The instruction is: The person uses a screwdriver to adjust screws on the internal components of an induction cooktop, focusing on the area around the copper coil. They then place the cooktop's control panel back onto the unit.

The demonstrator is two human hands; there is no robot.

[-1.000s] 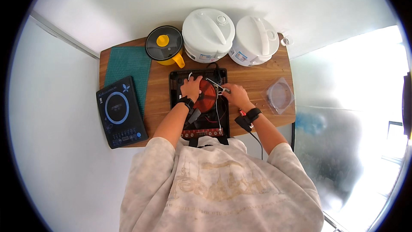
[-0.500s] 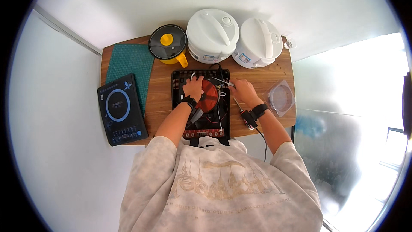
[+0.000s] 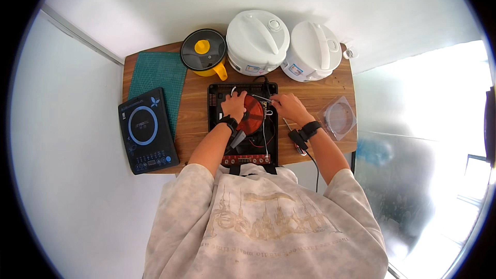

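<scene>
On the near side of the wooden table (image 3: 194, 119) lies an open housing (image 3: 272, 137), apparently centred for both hands: black, shallow, its round coil (image 3: 252, 116) coppery red. The left hand (image 3: 234, 105), over the coil's left edge, seemingly steadies it; its grip I cannot tell. The right hand (image 3: 289, 107) pinches a slim silvery tool (image 3: 261, 97), far right.

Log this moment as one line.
left hand: over reddish coil | right hand: holding slim metal tool | open black housing: on wooden table
</scene>
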